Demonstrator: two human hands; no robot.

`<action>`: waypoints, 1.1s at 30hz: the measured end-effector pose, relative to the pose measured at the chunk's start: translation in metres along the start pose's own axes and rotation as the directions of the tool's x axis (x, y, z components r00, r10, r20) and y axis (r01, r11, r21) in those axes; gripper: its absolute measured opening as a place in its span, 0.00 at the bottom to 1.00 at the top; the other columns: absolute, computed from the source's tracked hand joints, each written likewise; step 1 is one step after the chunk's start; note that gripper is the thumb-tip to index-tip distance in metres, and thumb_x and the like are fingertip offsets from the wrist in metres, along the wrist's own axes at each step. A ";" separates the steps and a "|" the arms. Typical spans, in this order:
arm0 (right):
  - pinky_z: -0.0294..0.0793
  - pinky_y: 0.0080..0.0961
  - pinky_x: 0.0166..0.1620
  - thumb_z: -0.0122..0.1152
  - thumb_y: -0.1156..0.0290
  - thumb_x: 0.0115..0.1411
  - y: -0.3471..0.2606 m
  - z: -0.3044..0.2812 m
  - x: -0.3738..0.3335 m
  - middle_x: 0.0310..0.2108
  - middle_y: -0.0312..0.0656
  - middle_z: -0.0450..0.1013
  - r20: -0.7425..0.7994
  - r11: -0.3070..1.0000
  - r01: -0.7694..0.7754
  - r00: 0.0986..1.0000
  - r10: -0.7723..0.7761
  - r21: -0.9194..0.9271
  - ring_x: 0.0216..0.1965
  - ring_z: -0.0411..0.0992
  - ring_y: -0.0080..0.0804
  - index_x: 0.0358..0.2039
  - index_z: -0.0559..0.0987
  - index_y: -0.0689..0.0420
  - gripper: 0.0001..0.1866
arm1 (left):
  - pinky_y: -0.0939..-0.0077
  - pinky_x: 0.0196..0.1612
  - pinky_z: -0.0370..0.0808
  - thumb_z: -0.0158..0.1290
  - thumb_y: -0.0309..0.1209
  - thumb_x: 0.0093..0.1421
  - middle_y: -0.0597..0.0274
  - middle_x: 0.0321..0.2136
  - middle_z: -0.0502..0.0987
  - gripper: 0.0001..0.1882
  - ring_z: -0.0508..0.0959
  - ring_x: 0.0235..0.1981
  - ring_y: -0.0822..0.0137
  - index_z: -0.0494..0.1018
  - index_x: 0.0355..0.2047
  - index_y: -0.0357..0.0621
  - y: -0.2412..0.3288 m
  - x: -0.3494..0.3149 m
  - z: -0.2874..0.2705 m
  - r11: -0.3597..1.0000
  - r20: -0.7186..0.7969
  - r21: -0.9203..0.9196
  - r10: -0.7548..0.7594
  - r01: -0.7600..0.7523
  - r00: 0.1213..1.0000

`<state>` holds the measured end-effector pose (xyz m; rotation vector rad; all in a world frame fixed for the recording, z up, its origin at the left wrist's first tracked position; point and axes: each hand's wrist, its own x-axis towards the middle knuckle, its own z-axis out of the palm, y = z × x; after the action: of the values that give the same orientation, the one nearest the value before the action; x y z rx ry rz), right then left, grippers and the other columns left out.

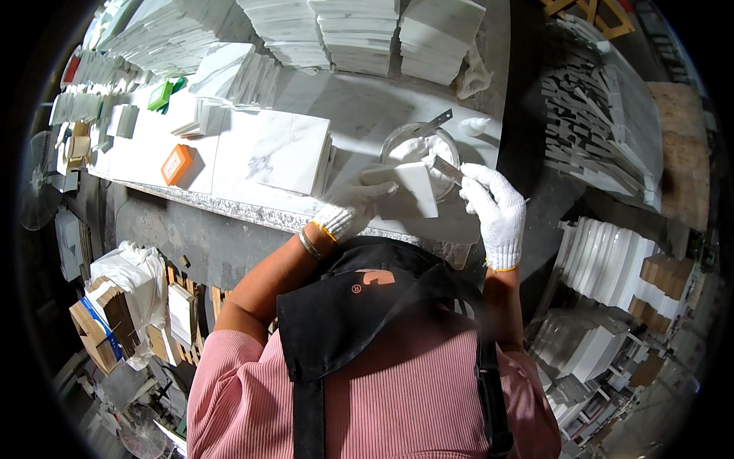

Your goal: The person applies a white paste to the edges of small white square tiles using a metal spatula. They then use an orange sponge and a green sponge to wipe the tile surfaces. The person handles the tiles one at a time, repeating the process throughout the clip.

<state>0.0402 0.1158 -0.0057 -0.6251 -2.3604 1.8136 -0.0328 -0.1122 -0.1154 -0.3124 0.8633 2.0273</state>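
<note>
My left hand, in a white knit glove, grips a white square tile by its left side, tilted over the bench's front edge. In my gloved right hand is a putty knife, its blade by the tile's upper right corner. Behind the tile stands a round tub of white paste, partly hidden by it. A second flat metal scraper leans out over the tub's rim. To the left of the tub lies a stack of grey-veined marble tiles.
Tall stacks of marble tiles line the bench's far side. An orange box and a green object sit at the left. Right of the tub is a white squeeze bottle. Cut stone strips are piled beyond the bench's right edge.
</note>
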 end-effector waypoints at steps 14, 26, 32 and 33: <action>0.71 0.15 0.31 0.62 0.77 0.62 0.015 -0.001 0.013 0.33 0.36 0.79 -0.033 0.986 0.064 0.997 -0.070 -0.152 0.29 0.72 0.16 0.47 0.83 0.61 0.12 | 0.64 0.55 0.78 0.57 0.21 0.63 0.52 0.49 0.78 0.21 0.79 0.51 0.60 0.70 0.57 0.32 0.003 -0.001 0.006 1.000 -0.066 0.004 -0.015 0.015 0.998; 0.77 0.29 0.44 0.63 0.70 0.61 0.079 0.012 0.045 0.40 0.46 0.81 0.095 0.883 0.152 0.988 -0.123 -0.443 0.39 0.80 0.40 0.43 0.83 0.60 0.11 | 0.61 0.55 0.79 0.53 0.22 0.66 0.49 0.51 0.77 0.23 0.80 0.51 0.58 0.66 0.61 0.32 0.008 -0.006 0.008 0.998 -0.025 0.059 -0.005 0.006 1.000; 0.76 0.23 0.36 0.61 0.76 0.60 0.076 0.010 0.045 0.35 0.44 0.82 0.083 0.970 0.074 0.995 -0.056 -0.230 0.32 0.78 0.28 0.45 0.83 0.61 0.12 | 0.62 0.56 0.78 0.53 0.23 0.66 0.48 0.51 0.77 0.24 0.80 0.52 0.57 0.66 0.61 0.31 0.009 -0.006 0.009 0.998 -0.024 0.057 -0.014 0.015 1.000; 0.74 0.21 0.33 0.61 0.75 0.60 0.069 0.007 0.041 0.33 0.42 0.81 0.073 0.986 -0.039 0.996 0.051 -0.161 0.30 0.76 0.23 0.45 0.83 0.61 0.12 | 0.62 0.56 0.78 0.53 0.23 0.66 0.48 0.51 0.77 0.24 0.79 0.52 0.57 0.66 0.61 0.31 0.008 -0.006 0.008 0.998 -0.023 0.059 -0.013 0.014 1.000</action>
<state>0.0183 0.1398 -0.0800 -0.6416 -2.5820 1.7072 -0.0352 -0.1133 -0.1027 -0.3078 0.9307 1.9854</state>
